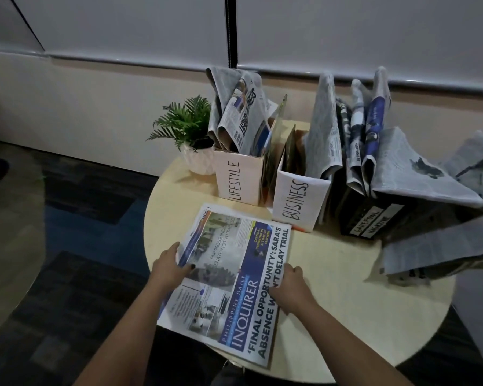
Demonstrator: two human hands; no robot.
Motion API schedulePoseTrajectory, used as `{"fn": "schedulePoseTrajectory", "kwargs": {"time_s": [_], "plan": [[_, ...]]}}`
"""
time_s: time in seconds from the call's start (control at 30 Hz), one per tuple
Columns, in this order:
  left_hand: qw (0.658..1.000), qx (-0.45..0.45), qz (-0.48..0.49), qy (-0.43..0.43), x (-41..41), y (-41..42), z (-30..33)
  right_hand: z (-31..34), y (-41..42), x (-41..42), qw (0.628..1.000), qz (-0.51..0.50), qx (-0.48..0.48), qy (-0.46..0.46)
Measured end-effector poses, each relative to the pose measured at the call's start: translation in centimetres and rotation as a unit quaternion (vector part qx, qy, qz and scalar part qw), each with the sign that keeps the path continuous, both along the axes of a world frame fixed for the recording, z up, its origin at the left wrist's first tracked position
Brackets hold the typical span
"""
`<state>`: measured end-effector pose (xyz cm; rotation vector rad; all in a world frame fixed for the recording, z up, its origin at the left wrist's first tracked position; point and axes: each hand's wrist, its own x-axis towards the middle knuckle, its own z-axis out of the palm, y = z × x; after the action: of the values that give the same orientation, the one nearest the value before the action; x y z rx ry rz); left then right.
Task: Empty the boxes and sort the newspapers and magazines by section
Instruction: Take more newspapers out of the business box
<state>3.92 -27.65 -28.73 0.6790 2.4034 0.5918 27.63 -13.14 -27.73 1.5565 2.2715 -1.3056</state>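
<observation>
Round pale table [346,288] before you; Inquirer newspaper [229,282] flat at its near-left edge. Your left hand [170,270] grips the paper's left edge, your right hand [292,285] pinches its right edge.

Left grip [170,267], right grip [290,285] clasping.

I gripped the Inquirer newspaper [229,282] with left hand [171,270] and right hand [292,286] on the round table [346,296] before the LIFESTYLE box [237,181].
</observation>
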Motion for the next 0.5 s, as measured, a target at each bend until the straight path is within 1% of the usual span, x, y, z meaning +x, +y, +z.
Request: {"fn": "schedulePoseTrajectory", "kwargs": {"time_s": [0.1,0.2,0.3,0.33,0.4,0.47,0.5], "plan": [[0.990,-0.095,-0.078,0.062,-0.3,0.1,-0.9,-0.3,-0.1,-0.1,0.998,0.043,0.023,-0.037],[0.979,-0.139,-0.108,0.107,-1.0,0.5,-1.0,-0.4,0.0,-0.2,0.994,0.073,0.041,-0.075],[0.960,-0.168,-0.144,0.174,-1.8,2.3,0.2,0.1,1.0,-0.6,0.985,0.099,0.047,-0.132],[0.958,-0.159,-0.146,0.189,-1.9,3.2,0.8,0.7,1.6,-0.9,0.982,0.103,0.050,-0.147],[0.965,-0.088,-0.145,0.201,-1.8,5.5,2.4,2.3,3.1,-1.4,0.983,0.091,0.085,-0.138],[0.968,0.024,-0.154,0.195,-1.1,8.4,4.3,4.6,4.9,-1.7,0.985,0.031,0.157,-0.071],[0.964,0.080,-0.168,0.190,-0.5,10.1,5.5,5.9,5.8,-1.7,0.980,-0.010,0.200,-0.023]]}}
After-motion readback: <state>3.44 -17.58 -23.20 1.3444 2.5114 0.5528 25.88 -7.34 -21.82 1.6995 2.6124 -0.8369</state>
